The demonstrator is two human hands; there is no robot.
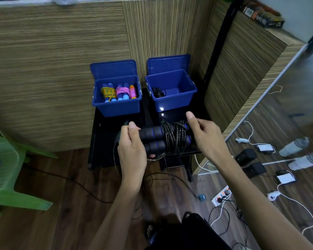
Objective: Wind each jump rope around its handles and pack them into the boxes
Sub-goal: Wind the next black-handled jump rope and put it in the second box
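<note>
Rope bundle (167, 138): black handles paired, long axis left to right, cord wound round the middle, held over the counter (105, 141) just before the right box (171, 91).
Left hand (132, 147): grips the handles' left ends.
Right hand (205, 134): fingers curled over the right ends, thumb raised.
Right hand nearer the box.
</note>
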